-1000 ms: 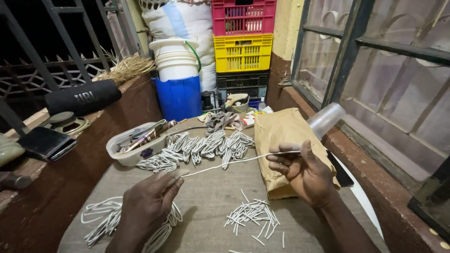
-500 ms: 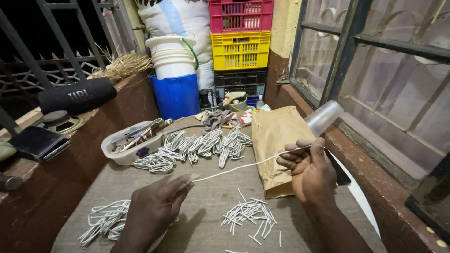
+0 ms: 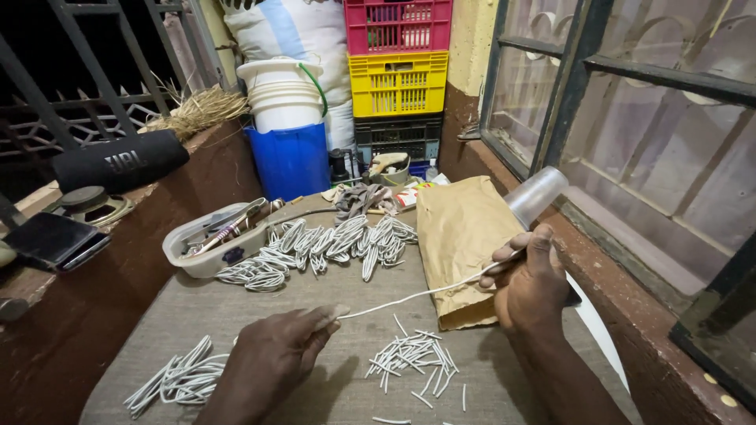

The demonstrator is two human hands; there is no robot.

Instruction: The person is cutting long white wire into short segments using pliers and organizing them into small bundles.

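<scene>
Over the table's (image 3: 236, 315) near edge, your left hand (image 3: 272, 358) pinches one end of a white cord (image 3: 417, 293) and your right hand (image 3: 531, 283) clenches the other, holding it taut above the cut pieces (image 3: 413, 360).

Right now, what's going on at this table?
A person stretches a thin white cord between both hands above the grey cloth-covered table. The left hand pinches one end; the right hand grips the other. Short cut white pieces lie between the hands, looped white bundles lie further back, and a brown paper bag lies beside the right hand.
</scene>
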